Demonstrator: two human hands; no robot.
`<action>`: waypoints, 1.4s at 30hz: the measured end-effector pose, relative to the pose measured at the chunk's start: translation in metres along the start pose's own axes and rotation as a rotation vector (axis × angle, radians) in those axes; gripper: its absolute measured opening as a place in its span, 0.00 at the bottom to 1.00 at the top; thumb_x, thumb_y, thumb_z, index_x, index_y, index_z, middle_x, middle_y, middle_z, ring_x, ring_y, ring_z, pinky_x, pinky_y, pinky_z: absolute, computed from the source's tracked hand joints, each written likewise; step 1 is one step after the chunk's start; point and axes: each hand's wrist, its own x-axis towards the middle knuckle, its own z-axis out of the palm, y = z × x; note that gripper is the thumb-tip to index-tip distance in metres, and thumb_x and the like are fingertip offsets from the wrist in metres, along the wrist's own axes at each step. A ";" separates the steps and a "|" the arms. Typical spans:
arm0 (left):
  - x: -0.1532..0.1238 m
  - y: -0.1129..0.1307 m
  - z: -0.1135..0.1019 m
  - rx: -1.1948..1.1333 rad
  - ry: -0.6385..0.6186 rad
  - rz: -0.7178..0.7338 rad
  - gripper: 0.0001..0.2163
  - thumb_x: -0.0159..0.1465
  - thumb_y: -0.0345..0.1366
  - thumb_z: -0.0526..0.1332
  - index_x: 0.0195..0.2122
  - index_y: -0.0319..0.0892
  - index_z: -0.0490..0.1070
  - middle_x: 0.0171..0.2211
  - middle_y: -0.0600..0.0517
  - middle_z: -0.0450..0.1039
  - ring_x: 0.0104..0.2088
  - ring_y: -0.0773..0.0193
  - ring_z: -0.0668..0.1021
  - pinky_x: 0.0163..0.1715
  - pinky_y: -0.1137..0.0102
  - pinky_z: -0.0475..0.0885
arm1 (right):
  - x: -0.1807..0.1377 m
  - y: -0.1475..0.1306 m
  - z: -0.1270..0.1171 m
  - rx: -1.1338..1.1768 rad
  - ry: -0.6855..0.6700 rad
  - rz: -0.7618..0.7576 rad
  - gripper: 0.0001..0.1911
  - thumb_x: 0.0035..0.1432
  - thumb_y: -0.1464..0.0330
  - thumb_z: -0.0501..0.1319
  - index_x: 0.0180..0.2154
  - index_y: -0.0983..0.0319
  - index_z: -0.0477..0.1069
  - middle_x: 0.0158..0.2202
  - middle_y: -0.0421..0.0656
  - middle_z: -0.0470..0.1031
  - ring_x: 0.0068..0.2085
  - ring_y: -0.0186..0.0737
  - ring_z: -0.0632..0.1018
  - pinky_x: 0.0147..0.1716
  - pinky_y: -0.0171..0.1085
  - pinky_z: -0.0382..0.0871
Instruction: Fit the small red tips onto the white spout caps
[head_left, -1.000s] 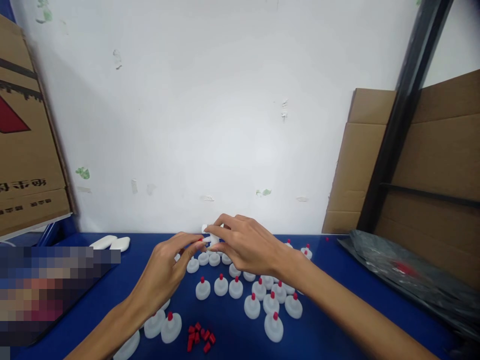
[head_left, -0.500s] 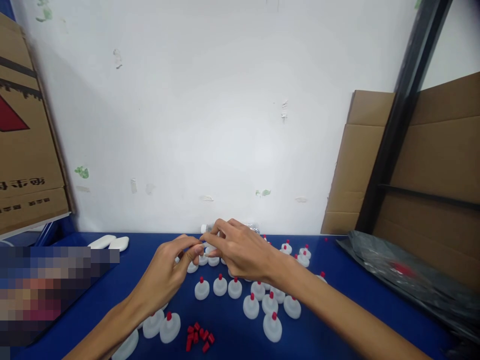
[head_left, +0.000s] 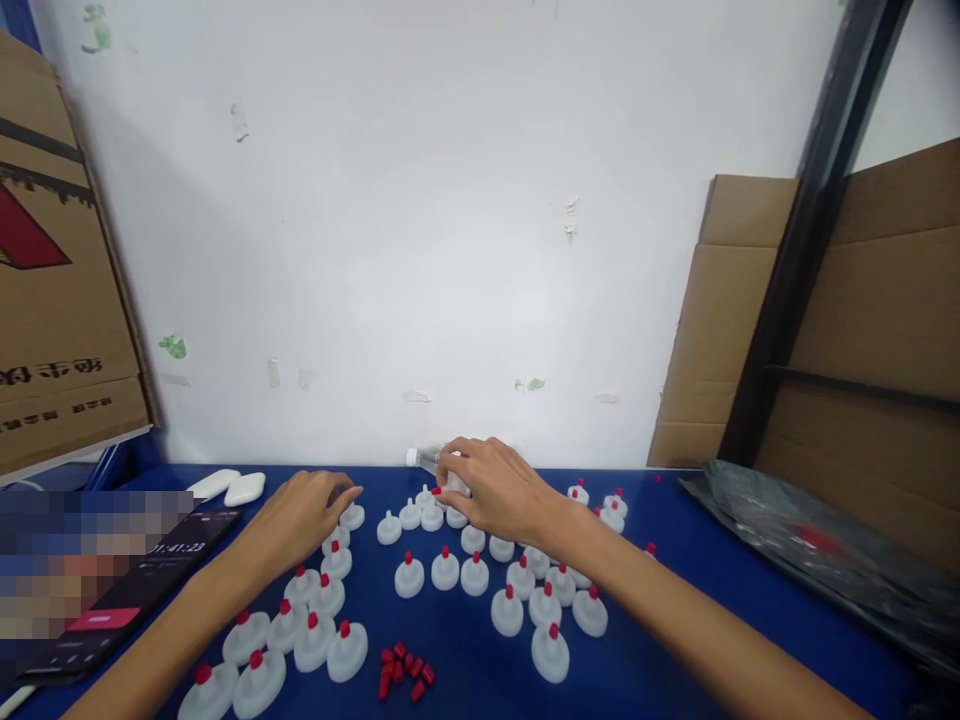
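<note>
My right hand is closed round a white cap with a red tip, held low over a row of plain white caps at the back of the blue table. My left hand has its fingers curled down onto a white cap at the left end of that row. Several white caps with red tips stand in front of the hands. A small heap of loose red tips lies near the front edge.
A clear plastic bottle lies behind my right hand by the white wall. More red-tipped caps crowd the front left. A phone and two white oblong pieces lie at left, cardboard boxes on both sides, a black plastic bag at right.
My hands have parted. The left one moved left and down onto a cap in the back row; the right one dropped toward the table with the red-tipped cap.
</note>
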 end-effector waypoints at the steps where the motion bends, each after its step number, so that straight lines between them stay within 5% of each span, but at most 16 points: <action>1: 0.000 -0.001 0.000 0.004 -0.033 -0.009 0.14 0.71 0.47 0.61 0.46 0.41 0.75 0.41 0.51 0.78 0.40 0.61 0.81 0.43 0.61 0.78 | 0.000 0.000 0.002 0.011 -0.012 -0.004 0.06 0.68 0.65 0.64 0.43 0.61 0.74 0.49 0.47 0.77 0.45 0.44 0.79 0.48 0.45 0.70; 10: -0.003 0.008 -0.002 -0.002 -0.032 -0.077 0.12 0.71 0.44 0.63 0.46 0.40 0.74 0.42 0.50 0.77 0.40 0.61 0.81 0.41 0.62 0.78 | -0.003 -0.003 0.018 0.073 -0.159 -0.055 0.07 0.65 0.65 0.68 0.41 0.62 0.79 0.44 0.47 0.81 0.49 0.49 0.79 0.51 0.49 0.72; 17: -0.017 0.049 -0.019 -0.374 0.185 0.071 0.15 0.72 0.51 0.55 0.42 0.47 0.75 0.39 0.53 0.81 0.42 0.59 0.81 0.44 0.66 0.74 | -0.002 -0.009 0.005 0.109 0.028 0.034 0.30 0.72 0.52 0.57 0.67 0.61 0.61 0.59 0.54 0.75 0.58 0.53 0.76 0.55 0.52 0.68; 24: -0.029 0.079 -0.011 -0.526 0.226 0.131 0.18 0.71 0.55 0.54 0.42 0.47 0.76 0.38 0.52 0.81 0.40 0.58 0.80 0.43 0.66 0.72 | 0.001 -0.018 -0.006 -0.004 0.047 -0.044 0.15 0.70 0.60 0.62 0.51 0.64 0.75 0.41 0.47 0.82 0.40 0.47 0.81 0.47 0.46 0.67; 28: -0.033 0.074 -0.015 -0.426 -0.045 0.178 0.13 0.67 0.49 0.61 0.35 0.49 0.80 0.28 0.55 0.77 0.30 0.61 0.75 0.33 0.68 0.68 | 0.002 -0.011 -0.011 -0.085 0.030 -0.041 0.14 0.68 0.63 0.65 0.48 0.67 0.75 0.40 0.48 0.81 0.39 0.48 0.81 0.45 0.46 0.67; 32: -0.045 0.075 -0.019 -0.374 -0.357 0.228 0.04 0.60 0.44 0.69 0.33 0.53 0.82 0.36 0.56 0.80 0.39 0.59 0.79 0.35 0.71 0.70 | 0.001 -0.002 -0.014 -0.132 0.011 -0.020 0.14 0.69 0.63 0.64 0.50 0.66 0.74 0.39 0.47 0.81 0.38 0.47 0.81 0.45 0.46 0.67; 42: -0.051 0.084 -0.014 -0.366 -0.551 0.214 0.03 0.59 0.37 0.68 0.31 0.51 0.83 0.37 0.54 0.81 0.46 0.55 0.79 0.38 0.71 0.71 | 0.001 0.000 -0.011 -0.182 -0.056 -0.024 0.15 0.69 0.61 0.63 0.48 0.66 0.75 0.38 0.48 0.82 0.37 0.48 0.81 0.45 0.45 0.67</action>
